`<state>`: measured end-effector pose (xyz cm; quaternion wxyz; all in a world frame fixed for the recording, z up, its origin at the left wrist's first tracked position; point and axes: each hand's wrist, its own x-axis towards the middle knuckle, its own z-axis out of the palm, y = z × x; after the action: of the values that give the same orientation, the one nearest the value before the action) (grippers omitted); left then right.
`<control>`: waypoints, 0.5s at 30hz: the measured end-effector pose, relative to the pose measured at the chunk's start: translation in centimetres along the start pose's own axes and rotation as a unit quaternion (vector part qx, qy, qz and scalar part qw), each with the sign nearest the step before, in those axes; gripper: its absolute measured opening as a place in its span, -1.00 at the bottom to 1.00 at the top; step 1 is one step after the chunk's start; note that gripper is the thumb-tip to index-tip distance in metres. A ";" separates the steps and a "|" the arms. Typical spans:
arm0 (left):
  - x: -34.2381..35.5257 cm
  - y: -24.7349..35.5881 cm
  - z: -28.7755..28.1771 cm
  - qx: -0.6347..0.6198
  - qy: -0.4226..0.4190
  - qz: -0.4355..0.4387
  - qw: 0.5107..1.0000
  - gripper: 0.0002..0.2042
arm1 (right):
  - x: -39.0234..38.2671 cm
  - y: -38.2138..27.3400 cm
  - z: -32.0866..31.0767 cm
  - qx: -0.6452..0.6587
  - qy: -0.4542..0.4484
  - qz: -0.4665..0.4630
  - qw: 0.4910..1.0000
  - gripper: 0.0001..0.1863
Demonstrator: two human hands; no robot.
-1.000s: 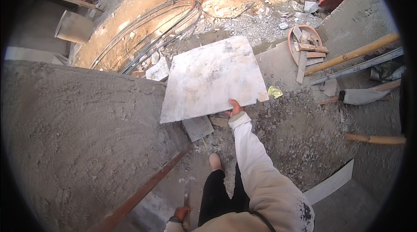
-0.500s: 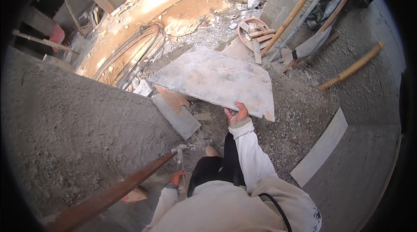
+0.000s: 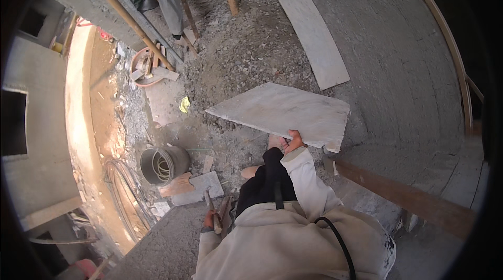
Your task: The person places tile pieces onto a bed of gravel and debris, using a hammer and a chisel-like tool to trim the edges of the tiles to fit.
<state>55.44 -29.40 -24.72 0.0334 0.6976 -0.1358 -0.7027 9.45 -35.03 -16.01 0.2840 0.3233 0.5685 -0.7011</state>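
right grip (image 3: 295,141) clamped on the near edge of a large pale slab (image 3: 285,111), with the thumb on the upper face and the other fingers at the edge and partly hidden beneath. the slab is held in front of the body above the ground, its narrow corner to the left and its broad, chipped end to the right. left grip (image 3: 210,221) wrapped around the handle of a hammer (image 3: 208,201), low beside the left thigh; the hammer's head is too small to make out clearly.

just ahead of the left grip, a grey flat panel (image 3: 201,191) lies on the ground with a brown broken board (image 3: 177,185) overlapping its left part. behind these stands a dark bucket (image 3: 181,160), its mouth tipped toward the viewer, with a pale coiled hose (image 3: 161,166) inside. farther left lies a loop of cables (image 3: 124,192).

beyond the slab, gravel (image 3: 246,57) covers the ground, with a crumpled yellow wrapper (image 3: 184,104) near a round basin (image 3: 137,79) of wood offcuts (image 3: 155,62). a bamboo pole (image 3: 126,16) slants down to the basin. at the upper right, a long white panel (image 3: 314,39) lies along the foot of the rough grey wall (image 3: 395,65). a brown beam (image 3: 403,196) extends to the right of the right forearm.
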 end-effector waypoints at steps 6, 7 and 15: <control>0.1 8.3 4.2 0.140 -0.010 -0.067 0.988 -0.74 | 7.6 -7.9 -3.0 0.237 0.041 0.032 0.970 -0.64; 0.4 9.4 5.7 0.145 -0.005 -0.027 0.989 -0.74 | 9.3 -9.2 -3.0 0.267 0.034 0.018 0.963 -0.63; -1.1 19.0 16.9 0.186 -0.025 -0.152 0.970 -0.70 | 21.9 -14.0 -3.1 0.499 0.170 -0.034 0.849 -0.59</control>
<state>36.05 -45.01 -19.32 -0.2074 0.6860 -0.1578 -0.6793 -14.68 -30.00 -24.82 -0.0403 0.5163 0.1919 -0.8336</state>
